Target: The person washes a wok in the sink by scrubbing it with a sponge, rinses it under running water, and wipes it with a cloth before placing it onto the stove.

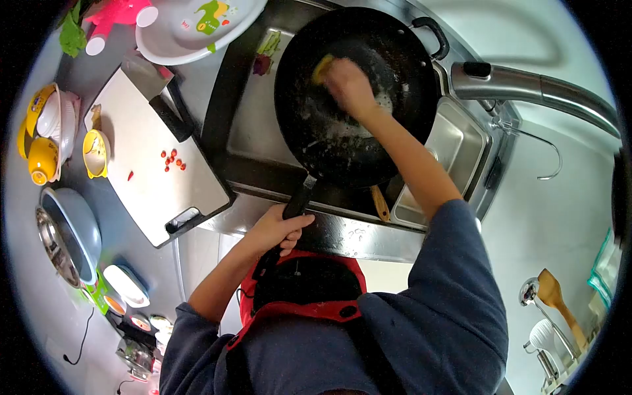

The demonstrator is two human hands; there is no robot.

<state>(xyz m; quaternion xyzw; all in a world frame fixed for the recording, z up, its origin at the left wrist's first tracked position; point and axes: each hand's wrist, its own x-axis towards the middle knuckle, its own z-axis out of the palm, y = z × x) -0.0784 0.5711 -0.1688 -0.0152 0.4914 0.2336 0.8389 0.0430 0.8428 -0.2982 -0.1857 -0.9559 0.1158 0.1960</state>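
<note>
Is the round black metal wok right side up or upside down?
Right side up: the round black metal wok shows its hollow inside, with whitish residue and the right hand within the rim.

a single head-worn camera looks steeply down onto the wok (329, 125).

Black wok (329, 131) over sink (253, 135), sponge (322, 70) inside
</note>
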